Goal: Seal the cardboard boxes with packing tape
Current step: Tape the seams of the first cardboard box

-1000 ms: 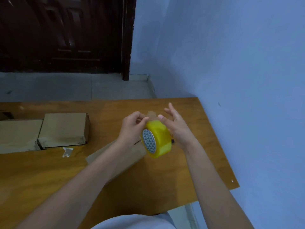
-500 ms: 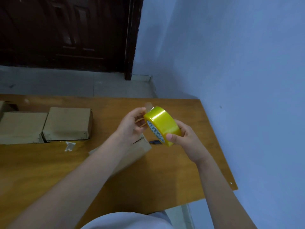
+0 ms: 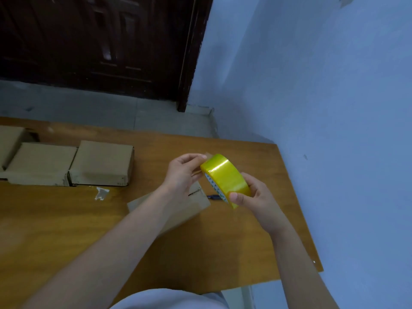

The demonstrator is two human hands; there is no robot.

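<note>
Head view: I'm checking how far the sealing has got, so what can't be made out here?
- Box under the hands: the left forearm covers most of it, so whether its seam is taped is hidden.
- Tape end: too faint to trace where the left hand pinches at the yellow roll.
- Small dark object: mostly hidden behind the roll.
- Leftmost box: cut off by the frame edge.
</note>
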